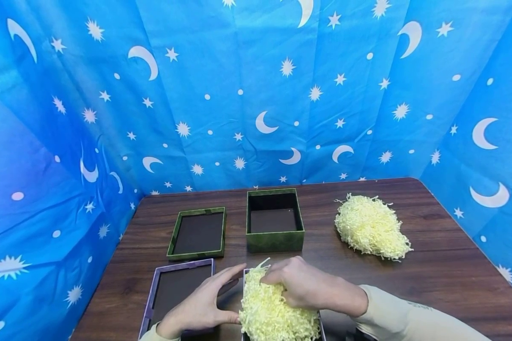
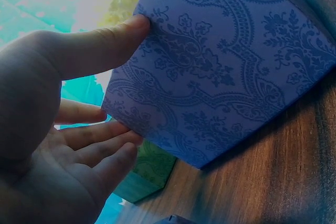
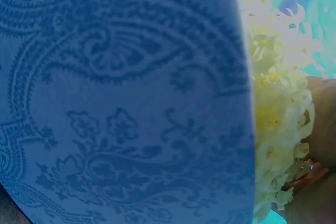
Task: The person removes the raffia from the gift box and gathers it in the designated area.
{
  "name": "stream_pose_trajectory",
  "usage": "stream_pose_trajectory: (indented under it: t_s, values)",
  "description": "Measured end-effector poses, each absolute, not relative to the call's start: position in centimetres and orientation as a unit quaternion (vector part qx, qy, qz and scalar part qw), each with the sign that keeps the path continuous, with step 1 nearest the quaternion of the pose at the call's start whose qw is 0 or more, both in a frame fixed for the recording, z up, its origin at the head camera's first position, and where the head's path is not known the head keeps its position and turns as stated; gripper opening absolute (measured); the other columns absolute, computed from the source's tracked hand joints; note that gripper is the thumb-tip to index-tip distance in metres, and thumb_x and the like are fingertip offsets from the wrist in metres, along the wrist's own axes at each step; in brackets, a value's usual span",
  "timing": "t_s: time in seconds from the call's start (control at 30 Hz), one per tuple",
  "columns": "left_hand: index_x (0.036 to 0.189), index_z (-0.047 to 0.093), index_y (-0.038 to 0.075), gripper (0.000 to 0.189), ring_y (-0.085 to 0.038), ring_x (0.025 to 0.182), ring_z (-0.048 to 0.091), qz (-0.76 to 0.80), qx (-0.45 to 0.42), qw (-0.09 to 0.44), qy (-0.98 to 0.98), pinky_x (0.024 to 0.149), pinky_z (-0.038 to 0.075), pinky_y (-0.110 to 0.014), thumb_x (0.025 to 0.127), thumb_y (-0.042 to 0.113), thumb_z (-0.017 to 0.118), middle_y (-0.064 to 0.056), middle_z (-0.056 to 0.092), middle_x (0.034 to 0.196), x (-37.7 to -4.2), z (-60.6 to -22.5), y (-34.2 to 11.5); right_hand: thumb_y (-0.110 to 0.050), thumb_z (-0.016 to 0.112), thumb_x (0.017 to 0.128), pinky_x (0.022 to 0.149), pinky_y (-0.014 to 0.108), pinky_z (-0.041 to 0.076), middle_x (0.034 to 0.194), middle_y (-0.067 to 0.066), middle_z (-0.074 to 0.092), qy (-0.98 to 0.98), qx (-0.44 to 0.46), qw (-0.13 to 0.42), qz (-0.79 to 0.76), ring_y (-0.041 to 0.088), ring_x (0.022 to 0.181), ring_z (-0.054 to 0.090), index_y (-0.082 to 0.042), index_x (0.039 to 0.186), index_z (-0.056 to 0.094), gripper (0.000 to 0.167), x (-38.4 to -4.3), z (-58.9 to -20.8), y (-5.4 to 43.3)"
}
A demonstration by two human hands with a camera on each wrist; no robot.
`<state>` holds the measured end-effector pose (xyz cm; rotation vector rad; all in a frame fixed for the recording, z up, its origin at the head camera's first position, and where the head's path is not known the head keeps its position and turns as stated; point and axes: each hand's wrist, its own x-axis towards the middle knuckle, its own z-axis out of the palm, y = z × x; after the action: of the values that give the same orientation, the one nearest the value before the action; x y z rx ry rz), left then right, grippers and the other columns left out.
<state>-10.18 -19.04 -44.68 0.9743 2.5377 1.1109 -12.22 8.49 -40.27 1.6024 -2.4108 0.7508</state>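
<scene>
Pale yellow shredded paper (image 1: 277,310) heaps above the rim of a purple box (image 2: 210,77) with a floral pattern on its outer wall. My right hand (image 1: 300,286) is sunk in the top of this heap, its fingers curled into the strands and their tips hidden. In the right wrist view the shredded paper (image 3: 275,124) bulges past the rim, against the hand. My left hand (image 1: 202,300) rests at the box's left side, thumb and fingers extended and spread. The left wrist view has its thumb tip at the rim and fingertips by a corner.
A purple lid (image 1: 151,303) lies inside up at the left, partly behind my left hand. Beyond it are a green lid (image 1: 196,255) and an empty green box (image 1: 275,241). Another pile of yellow shredded paper (image 1: 371,227) sits on the wooden table (image 1: 431,265) at the right.
</scene>
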Motion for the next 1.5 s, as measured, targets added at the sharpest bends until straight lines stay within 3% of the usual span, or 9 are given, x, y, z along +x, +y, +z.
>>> stream_pose_trajectory:
  t_s: [0.47, 0.67, 0.8, 1.07, 1.33, 1.5]
  values:
    - [0.152, 0.03, 0.027, 0.092, -0.026, 0.133, 0.047, 0.379, 0.319, 0.096, 0.863, 0.103, 0.048, -0.044, 0.077, 0.047, 0.078, -0.007, 0.042, 0.151, -10.3, -44.7, -18.9, 0.016, 0.054, 0.051, 0.084, 0.015, 0.055, 0.098, -0.002, 0.073, -0.79, 0.548, 0.122, 0.247, 0.009, 0.093, 0.069, -0.015, 0.096, 0.074, 0.058, -12.6, -40.0, 8.7]
    - [0.152, 0.034, 0.02, 0.091, -0.025, 0.134, 0.046, 0.375, 0.321, 0.084, 0.866, 0.104, 0.048, -0.042, 0.077, 0.048, 0.078, -0.001, 0.043, 0.15, -10.3, -44.7, -18.9, 0.017, 0.056, 0.053, 0.085, 0.018, 0.055, 0.101, 0.001, 0.074, -0.798, 0.534, 0.121, 0.251, 0.012, 0.096, 0.07, -0.013, 0.1, 0.075, 0.059, -12.4, -39.0, 9.3]
    - [0.151, 0.033, 0.024, 0.09, -0.022, 0.135, 0.046, 0.372, 0.322, 0.071, 0.868, 0.106, 0.046, -0.042, 0.077, 0.048, 0.079, 0.004, 0.043, 0.149, -10.3, -44.8, -18.8, 0.019, 0.053, 0.052, 0.084, 0.018, 0.056, 0.102, 0.002, 0.074, -0.802, 0.523, 0.122, 0.262, 0.013, 0.097, 0.07, -0.011, 0.101, 0.075, 0.062, -12.2, -38.1, 9.6]
    - [0.15, 0.036, 0.022, 0.084, -0.023, 0.132, 0.049, 0.358, 0.332, 0.048, 0.871, 0.103, 0.048, -0.041, 0.08, 0.046, 0.077, -0.001, 0.047, 0.147, -10.2, -44.8, -18.8, 0.022, 0.057, 0.055, 0.082, 0.018, 0.056, 0.105, 0.005, 0.073, -0.819, 0.495, 0.114, 0.268, 0.018, 0.097, 0.071, -0.01, 0.104, 0.075, 0.062, -12.1, -36.6, 10.4]
    - [0.149, 0.037, 0.014, 0.08, -0.023, 0.13, 0.05, 0.393, 0.326, 0.076, 0.856, 0.103, 0.049, -0.037, 0.084, 0.04, 0.075, -0.003, 0.047, 0.146, -10.3, -45.0, -18.8, 0.024, 0.055, 0.054, 0.082, 0.024, 0.058, 0.102, 0.006, 0.074, -0.819, 0.481, 0.138, 0.282, 0.02, 0.096, 0.071, -0.008, 0.103, 0.076, 0.061, -12.4, -35.6, 11.6]
    - [0.15, 0.035, 0.02, 0.078, -0.024, 0.132, 0.049, 0.41, 0.329, 0.082, 0.846, 0.105, 0.048, -0.036, 0.085, 0.033, 0.076, -0.007, 0.047, 0.146, -10.3, -45.1, -18.8, 0.023, 0.052, 0.052, 0.08, 0.027, 0.059, 0.101, 0.007, 0.074, -0.819, 0.472, 0.158, 0.285, 0.022, 0.094, 0.071, -0.007, 0.103, 0.076, 0.064, -12.4, -35.2, 12.4]
